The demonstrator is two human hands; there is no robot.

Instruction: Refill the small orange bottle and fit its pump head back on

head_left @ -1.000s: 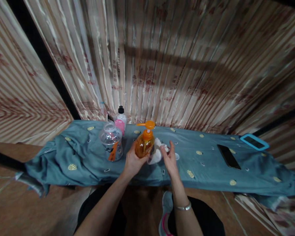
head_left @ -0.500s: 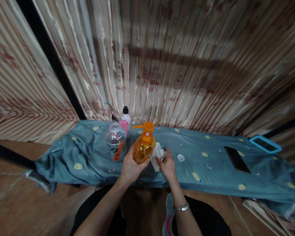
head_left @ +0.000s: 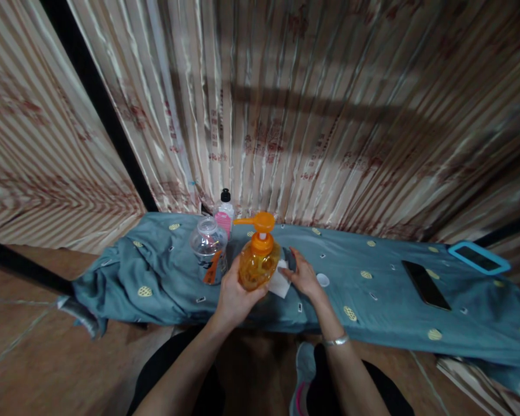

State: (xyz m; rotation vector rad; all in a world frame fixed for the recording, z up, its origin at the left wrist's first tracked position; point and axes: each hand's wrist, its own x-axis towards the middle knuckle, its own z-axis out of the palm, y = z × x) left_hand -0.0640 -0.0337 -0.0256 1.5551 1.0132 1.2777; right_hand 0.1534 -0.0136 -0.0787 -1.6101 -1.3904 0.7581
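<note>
Your left hand [head_left: 235, 292] is wrapped around the lower body of the orange pump bottle [head_left: 258, 263], fingers closed on it, just below frame centre. The bottle's long axis runs near vertical, tilted slightly, pump head at the top; the nozzle points to frame left, toward the clear plastic bottle [head_left: 208, 249]. Your right hand [head_left: 304, 275] sits just right of the pump bottle, fingers pinched on a white cloth [head_left: 280, 282] that touches the bottle's right side; how tight that pinch is I can't tell, the bottle hides part of it. A bracelet [head_left: 335, 341] is on that wrist. Everything rests on or over a teal patterned cloth [head_left: 385, 300] spanning the frame's middle band. The clear plastic bottle stands upright just left of the pump bottle, with a small white bottle with pink label and black cap [head_left: 224, 211] behind it, near the curtain [head_left: 286, 104]. A small white cap [head_left: 323, 280] lies on the cloth just right of your right hand. At the right of the frame a dark phone [head_left: 425, 284] lies flat, and a blue-framed device [head_left: 479, 257] lies beyond it at the far right edge.
</note>
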